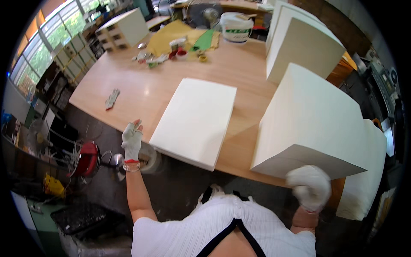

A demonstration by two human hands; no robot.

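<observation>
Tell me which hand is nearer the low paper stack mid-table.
Left. The left hand is just left of the low paper stack, near its front-left corner; the right hand is farther off, right of it, by the near end of a tall paper stack.

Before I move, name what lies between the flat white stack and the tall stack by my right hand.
Only a bare strip of wooden tabletop, in the head view.

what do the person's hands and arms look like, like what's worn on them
The left hand wears a white glove that leaves some fingers bare at the tips, with a red cuff edge and a pale, shiny bracelet below. The right hand also has a whitish glove, too blurred for detail. Short white ribbed sleeves leave the forearms bare.
</observation>
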